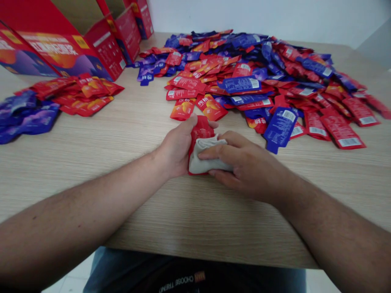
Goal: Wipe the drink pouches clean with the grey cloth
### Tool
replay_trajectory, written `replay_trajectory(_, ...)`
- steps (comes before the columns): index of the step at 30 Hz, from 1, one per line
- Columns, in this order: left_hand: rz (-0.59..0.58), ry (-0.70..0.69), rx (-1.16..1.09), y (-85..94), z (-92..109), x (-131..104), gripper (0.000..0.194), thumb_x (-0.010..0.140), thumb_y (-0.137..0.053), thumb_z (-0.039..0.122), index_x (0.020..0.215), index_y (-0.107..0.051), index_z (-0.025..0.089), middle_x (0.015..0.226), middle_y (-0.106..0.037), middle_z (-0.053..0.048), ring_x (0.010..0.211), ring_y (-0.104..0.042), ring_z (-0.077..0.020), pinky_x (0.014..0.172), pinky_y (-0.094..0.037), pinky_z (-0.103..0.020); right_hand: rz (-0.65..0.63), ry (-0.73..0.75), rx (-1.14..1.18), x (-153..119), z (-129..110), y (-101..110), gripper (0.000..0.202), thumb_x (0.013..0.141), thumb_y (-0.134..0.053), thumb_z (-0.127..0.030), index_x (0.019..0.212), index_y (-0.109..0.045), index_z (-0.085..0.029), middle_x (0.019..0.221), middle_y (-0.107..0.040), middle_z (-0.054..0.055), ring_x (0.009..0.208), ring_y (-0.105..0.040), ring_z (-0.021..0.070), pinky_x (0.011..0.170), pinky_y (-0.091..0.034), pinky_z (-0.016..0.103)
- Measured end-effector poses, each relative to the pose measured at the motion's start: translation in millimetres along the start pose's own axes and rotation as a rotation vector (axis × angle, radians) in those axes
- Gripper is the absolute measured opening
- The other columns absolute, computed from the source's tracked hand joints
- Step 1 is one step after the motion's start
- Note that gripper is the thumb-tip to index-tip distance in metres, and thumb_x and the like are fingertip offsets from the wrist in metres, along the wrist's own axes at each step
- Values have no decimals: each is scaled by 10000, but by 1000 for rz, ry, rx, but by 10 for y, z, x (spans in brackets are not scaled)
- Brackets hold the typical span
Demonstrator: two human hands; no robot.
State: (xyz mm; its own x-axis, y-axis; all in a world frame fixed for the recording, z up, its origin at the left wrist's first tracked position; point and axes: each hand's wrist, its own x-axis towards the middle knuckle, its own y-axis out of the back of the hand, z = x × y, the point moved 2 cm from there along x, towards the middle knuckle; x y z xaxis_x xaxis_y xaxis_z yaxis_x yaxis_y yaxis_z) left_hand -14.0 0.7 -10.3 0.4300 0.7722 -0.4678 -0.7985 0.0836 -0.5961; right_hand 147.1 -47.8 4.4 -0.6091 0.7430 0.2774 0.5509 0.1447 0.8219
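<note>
Near the middle of the table, my left hand (177, 148) is closed around a red pouch (202, 127), with the thumb along its upper left edge. My right hand (241, 162) grips a folded pale grey cloth (207, 156) and presses it on the lower part of that pouch. The cloth covers most of the pouch's lower half; a strip of red shows along its left and bottom edges. Just beyond my hands lie red pouches with orange fruit pictures (210, 106), at the near edge of a large heap.
A wide heap of red and blue pouches (244, 83) spreads over the back and right of the table (146, 215). At the left sit a small red pile (88, 91) and a blue pile (29, 116). Red cartons (100, 49) stand behind them, and a white wall (259, 18) rises at the back.
</note>
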Motion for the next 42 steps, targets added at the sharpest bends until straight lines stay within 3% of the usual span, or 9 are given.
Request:
replay_trajectory(4, 28, 3, 15, -20, 23, -31, 480, 1108, -327, 452, 987, -692, 165, 772, -744, -82, 645, -712, -202, 617, -587, -312, -153, 51, 65, -9, 21, 36, 379, 884, -721, -142, 1228, -776, -291, 1196, -682, 71, 1025, -688, 240, 878, -560, 373)
replay_trajectory(11, 17, 51, -5, 55, 39, 14, 478, 1110, -308, 463, 1032, -687, 182, 901, -768, -112, 751, -743, -254, 677, -611, -389, -119, -80, 44, -7, 345, 230, 373, 857, -752, -241, 1224, -758, -305, 1154, -723, 59, 1036, -699, 276, 940, -539, 434)
replay_trajectory(14, 22, 57, -20, 93, 42, 36, 495, 1107, -316, 494, 1132, -688, 168, 938, -759, -122, 774, -741, -272, 728, -613, -435, -184, -63, 83, -10, 376, 223, 361, 850, -736, -217, 1199, -751, -308, 1120, -727, 38, 1018, -693, 257, 921, -531, 412)
replay_trajectory(18, 11, 47, -70, 114, 48, 56, 508, 1107, -329, 496, 1300, -653, 156, 972, -756, -125, 806, -742, -289, 821, -609, -493, -137, -79, 84, 4, 380, 227, 371, 854, -730, -240, 1220, -746, -291, 1174, -724, 47, 1073, -683, 260, 962, -520, 412)
replay_trajectory(22, 23, 55, -43, 110, 61, 45, 500, 1110, -319, 506, 1259, -647, 160, 946, -761, -128, 788, -745, -291, 774, -609, -470, -233, -75, 118, 9, 354, 203, 351, 830, -715, -196, 1165, -756, -293, 1125, -726, 34, 1036, -679, 250, 917, -515, 387)
replay_trajectory(26, 19, 48, -52, 103, 78, 36, 486, 1113, -316, 511, 1253, -642, 179, 938, -768, -112, 766, -746, -284, 755, -620, -470, -150, -129, 79, 10, 359, 207, 372, 831, -724, -225, 1196, -745, -295, 1183, -717, 52, 1075, -678, 275, 937, -513, 414)
replay_trajectory(31, 40, 50, -47, 102, 97, 38, 532, 1115, -309, 521, 1317, -650, 165, 929, -770, -115, 787, -748, -284, 831, -625, -506, -221, -94, 111, 13, 357, 210, 351, 832, -717, -207, 1171, -756, -288, 1162, -728, 49, 1036, -677, 258, 919, -511, 396)
replay_trajectory(35, 63, 24, -78, 86, 131, 37, 536, 1128, -283, 496, 1308, -665, 165, 899, -771, -102, 772, -747, -272, 857, -625, -498, -120, -113, 68, 10, 388, 218, 377, 856, -720, -246, 1229, -747, -294, 1196, -712, 64, 1072, -677, 273, 969, -513, 430)
replay_trajectory(42, 84, 35, -86, 62, 156, 15, 544, 1128, -277, 501, 1300, -676, 173, 870, -780, -99, 744, -745, -268, 827, -629, -474, -103, -92, 11, -10, 384, 186, 367, 862, -704, -214, 1218, -739, -299, 1168, -695, 61, 1070, -678, 269, 949, -533, 426)
